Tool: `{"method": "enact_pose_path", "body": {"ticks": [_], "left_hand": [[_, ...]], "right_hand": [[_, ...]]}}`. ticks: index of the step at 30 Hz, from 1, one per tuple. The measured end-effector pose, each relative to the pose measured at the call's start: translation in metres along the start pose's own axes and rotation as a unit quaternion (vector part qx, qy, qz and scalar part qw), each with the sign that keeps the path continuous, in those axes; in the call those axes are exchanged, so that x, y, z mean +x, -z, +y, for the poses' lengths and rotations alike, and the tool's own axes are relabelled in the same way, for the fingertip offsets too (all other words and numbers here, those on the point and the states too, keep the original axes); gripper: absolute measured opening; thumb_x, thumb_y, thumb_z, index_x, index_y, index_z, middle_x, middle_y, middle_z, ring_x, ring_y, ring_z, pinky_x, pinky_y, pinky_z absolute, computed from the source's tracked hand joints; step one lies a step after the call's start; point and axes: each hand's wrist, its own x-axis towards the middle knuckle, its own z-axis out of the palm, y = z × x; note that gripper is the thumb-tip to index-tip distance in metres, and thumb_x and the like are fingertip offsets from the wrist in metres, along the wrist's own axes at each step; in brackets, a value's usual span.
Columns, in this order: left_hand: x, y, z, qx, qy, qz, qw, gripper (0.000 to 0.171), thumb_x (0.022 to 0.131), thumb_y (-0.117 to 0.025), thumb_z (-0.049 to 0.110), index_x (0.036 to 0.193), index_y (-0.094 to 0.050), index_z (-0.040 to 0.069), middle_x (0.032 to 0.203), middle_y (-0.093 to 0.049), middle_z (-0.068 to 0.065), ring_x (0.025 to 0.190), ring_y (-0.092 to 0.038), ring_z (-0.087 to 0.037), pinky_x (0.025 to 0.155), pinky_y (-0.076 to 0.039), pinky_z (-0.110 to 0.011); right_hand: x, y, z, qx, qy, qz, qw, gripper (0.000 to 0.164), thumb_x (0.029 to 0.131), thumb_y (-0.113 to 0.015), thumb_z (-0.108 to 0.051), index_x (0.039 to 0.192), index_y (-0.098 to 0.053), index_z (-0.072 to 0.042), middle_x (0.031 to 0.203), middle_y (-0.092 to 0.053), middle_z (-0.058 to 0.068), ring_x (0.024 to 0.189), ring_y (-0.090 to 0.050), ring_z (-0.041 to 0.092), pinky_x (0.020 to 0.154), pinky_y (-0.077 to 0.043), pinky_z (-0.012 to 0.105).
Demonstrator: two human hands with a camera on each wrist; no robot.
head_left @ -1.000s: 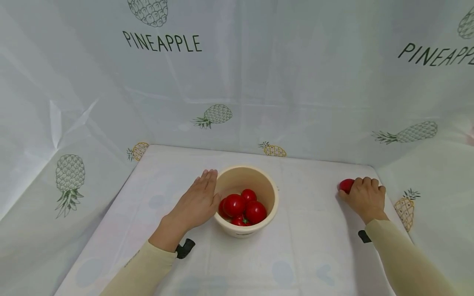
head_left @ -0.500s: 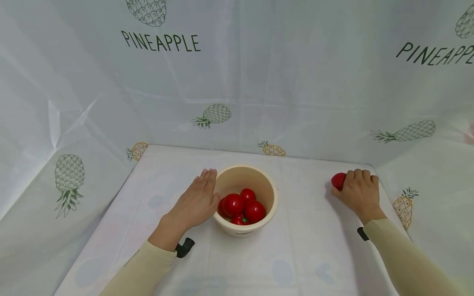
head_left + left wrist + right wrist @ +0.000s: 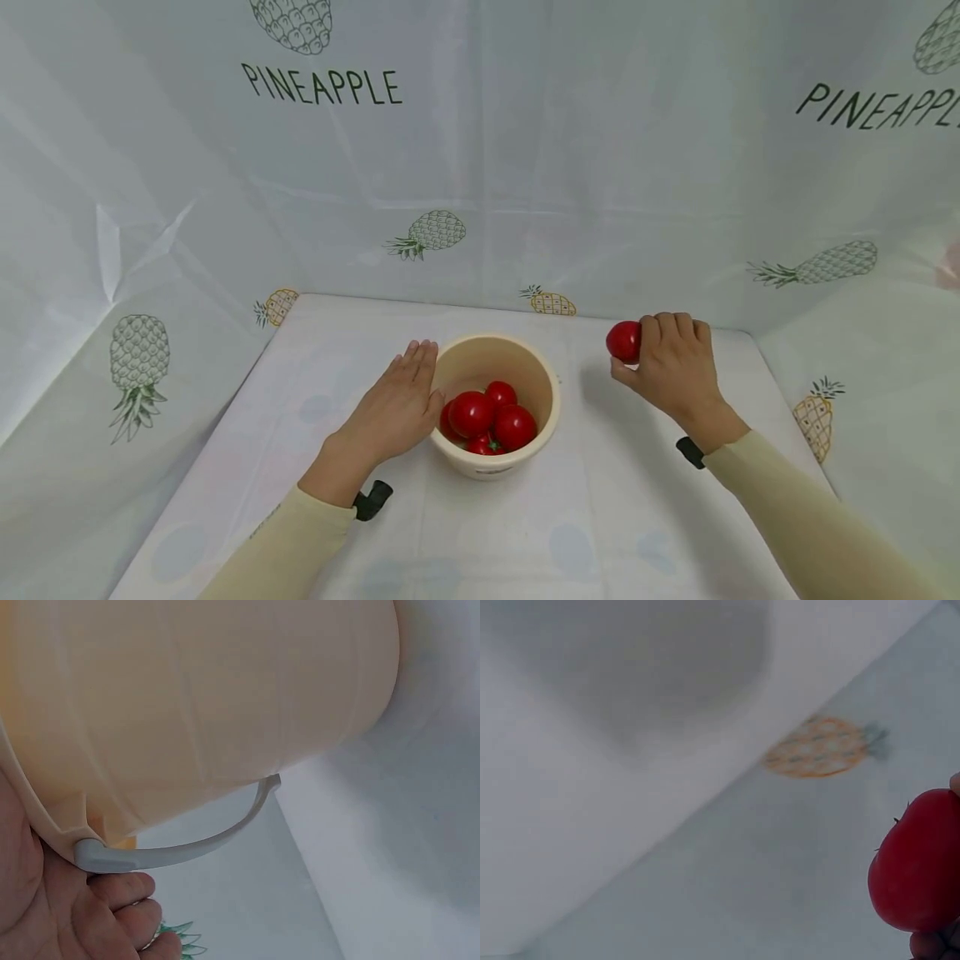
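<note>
A cream bucket (image 3: 552,408) stands mid-table with several red tomatoes (image 3: 472,414) inside. My left hand (image 3: 397,410) rests against the bucket's left rim, its fingers straight and side by side. In the left wrist view, the palm (image 3: 56,911) touches the rim beside the grey handle (image 3: 172,855), which hangs down along the bucket's outer wall. To the right of the bucket, my right hand (image 3: 678,362) holds a red tomato (image 3: 624,342) above the table between thumb and fingers. The right wrist view catches that tomato (image 3: 919,862) at its lower right, with only bits of fingertips showing.
A pale cloth covers the table (image 3: 600,517). Behind and at both sides hangs a whitish sheet (image 3: 615,150) printed with pineapples, meeting the table's edges. A black wrist strap piece (image 3: 372,500) shows under the left forearm, another (image 3: 690,452) under the right.
My right hand has lifted the tomato off the table near the far right corner and carried it left toward the bucket. The left hand and bucket have stayed in place.
</note>
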Motion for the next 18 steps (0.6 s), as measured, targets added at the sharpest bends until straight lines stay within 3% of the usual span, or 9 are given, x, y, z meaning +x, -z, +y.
{"method": "enact_pose_path", "body": {"ticks": [4,9,18], "left_hand": [[0.000,0.000,0.000,-0.001,-0.002,0.000,1.0000,0.072,0.109,-0.049,0.032,0.163,-0.025,-0.009,0.171,-0.027,-0.025,0.162,-0.020,-0.040,0.131,-0.021,-0.054],[0.000,-0.001,0.000,-0.005,-0.001,0.001,1.0000,0.072,0.109,-0.049,0.032,0.163,-0.025,-0.009,0.171,-0.027,-0.025,0.162,-0.019,-0.040,0.131,-0.021,-0.054],[0.000,-0.001,0.000,-0.014,-0.003,0.005,0.9999,0.070,0.109,-0.048,0.031,0.163,-0.026,-0.009,0.170,-0.028,-0.026,0.162,-0.020,-0.040,0.131,-0.021,-0.054]], "right_hand": [[0.027,0.019,-0.033,0.021,0.035,0.031,0.999,0.057,0.082,-0.063,-0.047,0.102,-0.059,0.007,0.091,-0.065,0.025,0.086,-0.059,0.045,0.074,-0.049,0.057],[0.051,0.038,-0.071,0.025,0.071,0.035,0.996,0.061,0.084,-0.068,-0.050,0.108,-0.061,0.006,0.097,-0.066,0.023,0.093,-0.061,0.043,0.080,-0.050,0.055],[0.063,0.037,-0.115,0.052,0.084,0.029,0.995,0.056,0.087,-0.065,-0.047,0.111,-0.061,0.003,0.101,-0.065,0.018,0.096,-0.060,0.038,0.083,-0.051,0.051]]}}
